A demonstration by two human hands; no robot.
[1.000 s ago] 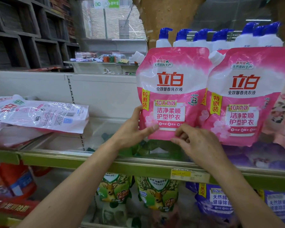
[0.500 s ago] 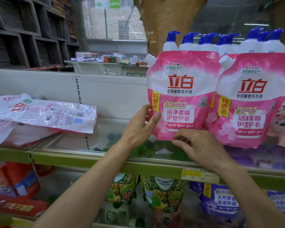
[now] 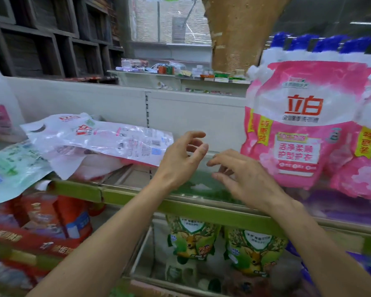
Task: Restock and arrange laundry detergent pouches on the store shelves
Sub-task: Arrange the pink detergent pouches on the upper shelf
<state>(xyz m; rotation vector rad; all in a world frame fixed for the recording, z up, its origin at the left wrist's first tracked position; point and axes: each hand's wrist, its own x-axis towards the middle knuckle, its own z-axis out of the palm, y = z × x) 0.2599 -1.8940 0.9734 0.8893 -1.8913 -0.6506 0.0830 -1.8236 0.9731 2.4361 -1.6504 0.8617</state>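
Two pink pouches (image 3: 298,125) (image 3: 368,163), two empty hands (image 3: 178,161) (image 3: 244,181)

Two slim bare forearms (image 3: 116,230) ending in a bare left hand (image 3: 178,161) and a bare right hand (image 3: 246,181)

The light is soft and even; the brightest part is the window (image 3: 171,20) far behind the shelf (image 3: 201,209), while the dark wooden racks (image 3: 41,46) beside it are dim. Motion blur lies over the whole picture: the print on the pink pouch (image 3: 296,125) at the right end of the shelf is smeared, the blue caps (image 3: 323,42) above it are streaked, and the red packs (image 3: 41,215) under the left end are soft. The wide lens bends the green front edge of the shelf, and the clear plastic bag (image 3: 107,142) shows small white glare.
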